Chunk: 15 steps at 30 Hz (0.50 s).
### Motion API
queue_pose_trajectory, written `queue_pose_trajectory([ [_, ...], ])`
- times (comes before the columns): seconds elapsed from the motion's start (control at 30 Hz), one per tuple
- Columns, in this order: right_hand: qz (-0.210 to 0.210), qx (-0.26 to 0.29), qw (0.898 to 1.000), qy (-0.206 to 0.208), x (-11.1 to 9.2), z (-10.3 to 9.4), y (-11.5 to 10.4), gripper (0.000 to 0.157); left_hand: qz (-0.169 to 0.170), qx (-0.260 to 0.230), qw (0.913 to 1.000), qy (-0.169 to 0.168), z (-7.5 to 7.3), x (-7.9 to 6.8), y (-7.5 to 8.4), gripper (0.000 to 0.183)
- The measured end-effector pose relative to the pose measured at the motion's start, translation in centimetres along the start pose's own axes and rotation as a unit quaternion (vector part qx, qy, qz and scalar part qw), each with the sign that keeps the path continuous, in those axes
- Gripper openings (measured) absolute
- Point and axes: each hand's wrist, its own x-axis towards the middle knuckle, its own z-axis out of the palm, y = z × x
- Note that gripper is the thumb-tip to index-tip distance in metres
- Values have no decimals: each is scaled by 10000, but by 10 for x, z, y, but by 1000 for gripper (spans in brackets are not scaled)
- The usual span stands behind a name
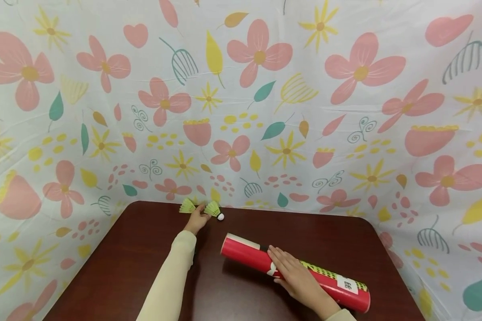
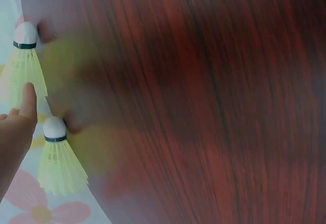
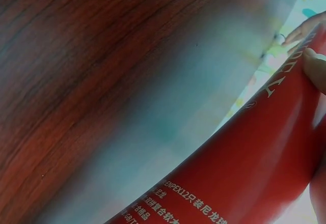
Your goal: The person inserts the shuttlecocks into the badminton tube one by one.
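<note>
At the table's far edge my left hand (image 1: 198, 219) has its thumb and fingers at the wide skirt end of a yellow shuttlecock (image 1: 213, 208). In the left wrist view a digit lies across this shuttlecock's skirt (image 2: 20, 68); its white head has a dark band. A second yellow shuttlecock (image 1: 187, 205) lies just left of that hand. My right hand (image 1: 295, 276) grips a red shuttlecock tube (image 1: 245, 253) from above, fingers over its far side. The right wrist view shows the thumb (image 3: 317, 68) on the tube, with printed lettering below.
The dark reddish-brown table (image 1: 144, 249) has a glossy top. A white cloth with flower prints (image 1: 233, 111) hangs behind it and along both sides, close to the far edge where the shuttlecocks lie.
</note>
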Motion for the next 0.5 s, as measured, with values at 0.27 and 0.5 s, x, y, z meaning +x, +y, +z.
queue_pose_trajectory([
  [0.27,13,95,9999,78,1,2,-3,92,299,398,9964,683,10,-10,2,39],
  [0.5,-105,107,9998,120,-1,4,-1,88,479,884,9888,1106,13,-17,-3,18],
])
